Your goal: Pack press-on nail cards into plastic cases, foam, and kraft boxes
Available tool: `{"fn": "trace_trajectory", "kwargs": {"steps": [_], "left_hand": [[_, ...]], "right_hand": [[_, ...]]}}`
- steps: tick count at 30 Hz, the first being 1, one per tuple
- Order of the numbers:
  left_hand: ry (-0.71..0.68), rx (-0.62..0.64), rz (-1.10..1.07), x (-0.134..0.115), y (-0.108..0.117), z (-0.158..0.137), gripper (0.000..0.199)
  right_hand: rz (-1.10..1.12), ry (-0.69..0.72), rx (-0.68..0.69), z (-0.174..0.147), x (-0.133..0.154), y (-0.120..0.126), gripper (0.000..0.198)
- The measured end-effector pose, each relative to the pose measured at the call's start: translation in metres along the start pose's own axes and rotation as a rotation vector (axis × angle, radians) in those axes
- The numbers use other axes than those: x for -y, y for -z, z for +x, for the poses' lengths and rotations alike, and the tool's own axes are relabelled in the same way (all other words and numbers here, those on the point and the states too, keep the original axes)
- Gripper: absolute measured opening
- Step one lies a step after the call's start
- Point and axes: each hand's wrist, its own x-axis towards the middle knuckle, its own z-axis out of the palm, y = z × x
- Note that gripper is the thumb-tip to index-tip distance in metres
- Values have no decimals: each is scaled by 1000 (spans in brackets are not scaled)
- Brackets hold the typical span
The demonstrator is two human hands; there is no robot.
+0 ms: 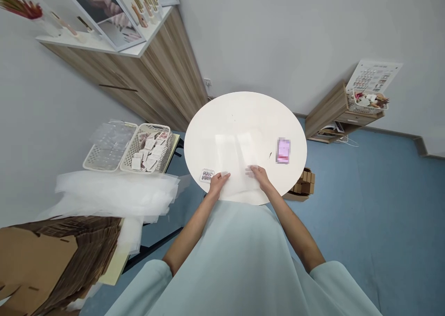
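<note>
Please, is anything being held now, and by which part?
Yes: a see-through sheet, its left side in the left hand, its right side in the right hand. Its exact edges look faint.

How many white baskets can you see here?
3: one basket and a second, side by side left of the round table; a third on the small wooden cabinet at right.

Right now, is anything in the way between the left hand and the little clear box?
Nothing visible: the left hand is right beside the clear box. The see-through plastic it holds is on its other side.
</note>
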Motion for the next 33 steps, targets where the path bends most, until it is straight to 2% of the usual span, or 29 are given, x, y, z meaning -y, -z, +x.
{"fn": "trace_trajectory", "kwargs": {"steps": [4,9,14,19,21,23,25,27,30,33], "left_hand": [[-26,-44,28,6,7,10,35],[-80,-19,119,13,20,23,34],[-138,-79,326,14,38,35,32],[-204,-116,581,12,55,34,27],[-263,-98,675,11,63,32,27],[-382,-90,780,9,72,33,34],[-536,-60,892,7,84,37,45],[-632,16,1000,4,95,44,56],[-632,144,1149,-1,108,56,68],[-641,220,1284,-5,114,63,72]], "right_hand": [[-175,-7,-34,-4,-16,8,22],[-308,-58,-13,-8,-33,15,22],[-401,-28,-78,-2,-38,22,26],[-473,-5,-115,7,-34,30,30],[-502,-1,-126,10,-32,32,29],[-532,1,-136,13,-32,34,27],[-561,5,-149,17,-31,36,26],[-587,12,-166,21,-30,39,25],[-618,28,-204,27,-27,44,25],[-636,43,-254,31,-25,49,29]]}}
